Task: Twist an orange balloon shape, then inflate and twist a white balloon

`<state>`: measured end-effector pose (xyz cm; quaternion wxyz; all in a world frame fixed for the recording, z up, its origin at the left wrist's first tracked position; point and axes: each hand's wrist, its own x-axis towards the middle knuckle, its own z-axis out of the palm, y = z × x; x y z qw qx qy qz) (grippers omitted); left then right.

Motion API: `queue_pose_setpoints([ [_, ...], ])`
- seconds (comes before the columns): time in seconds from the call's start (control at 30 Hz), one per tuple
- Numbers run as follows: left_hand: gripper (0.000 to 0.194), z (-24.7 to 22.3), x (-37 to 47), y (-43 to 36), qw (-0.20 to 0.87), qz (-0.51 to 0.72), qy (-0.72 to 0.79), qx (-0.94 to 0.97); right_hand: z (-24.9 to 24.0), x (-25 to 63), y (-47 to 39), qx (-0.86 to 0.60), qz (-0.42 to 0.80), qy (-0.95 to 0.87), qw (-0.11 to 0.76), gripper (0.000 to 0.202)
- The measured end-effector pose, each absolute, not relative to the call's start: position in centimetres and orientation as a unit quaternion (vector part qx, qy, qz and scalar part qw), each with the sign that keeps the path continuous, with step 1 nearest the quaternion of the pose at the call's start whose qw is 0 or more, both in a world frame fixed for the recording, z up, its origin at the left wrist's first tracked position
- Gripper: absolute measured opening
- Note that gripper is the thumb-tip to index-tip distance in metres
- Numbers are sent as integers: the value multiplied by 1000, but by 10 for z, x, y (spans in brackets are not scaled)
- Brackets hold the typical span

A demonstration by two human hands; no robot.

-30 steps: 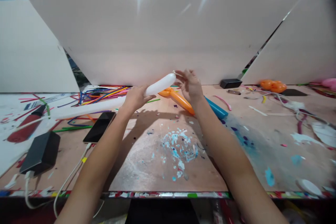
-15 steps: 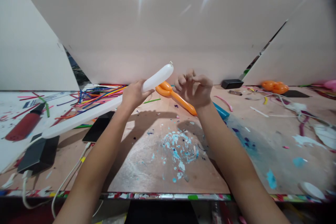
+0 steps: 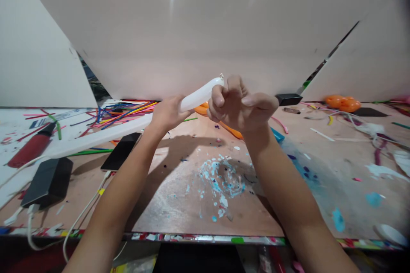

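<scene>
My left hand (image 3: pixel 168 114) is wrapped around a long white modelling balloon (image 3: pixel 200 95), a short way back from its knotted end. The rest of the balloon slants down to the left, over the table. My right hand (image 3: pixel 241 104) is raised beside the knotted end, fingers bent and spread, with nothing between them. Its fingertips overlap the balloon's end in the view; I cannot tell whether they touch it. Behind that hand lies a twisted orange balloon (image 3: pixel 236 131), partly covered. A piece of blue balloon (image 3: pixel 278 135) shows by the right wrist.
Several loose uninflated balloons (image 3: pixel 128 113) are heaped at the back left. A red pump bottle (image 3: pixel 30 147), a black box with a cable (image 3: pixel 48 181) and a phone (image 3: pixel 121 152) lie on the left. Tall white panels (image 3: pixel 192 30) close off the back. Orange balloon bubbles (image 3: pixel 342 103) sit at the right.
My right hand has moved up close to the balloon's knotted end, its fingers spreading wider. The left hand, keeping its hold, has shifted slightly right. The view has tilted down a little.
</scene>
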<state>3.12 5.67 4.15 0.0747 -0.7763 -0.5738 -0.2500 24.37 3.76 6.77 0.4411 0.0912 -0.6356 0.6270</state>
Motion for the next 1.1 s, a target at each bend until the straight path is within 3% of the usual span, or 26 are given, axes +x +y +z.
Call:
queue_pose_setpoints([
  [0.23, 49, 41, 34, 55, 63, -240, -567, -785, 71, 241, 29, 87, 629, -643, 428, 29],
  [0.53, 48, 41, 37, 55, 69, -238, -573, -781, 71, 240, 23, 4, 590, -628, 507, 36],
  [1.1, 52, 44, 35, 53, 76, -229, -573, -783, 71, 237, 28, -59, 585, -608, 533, 41],
])
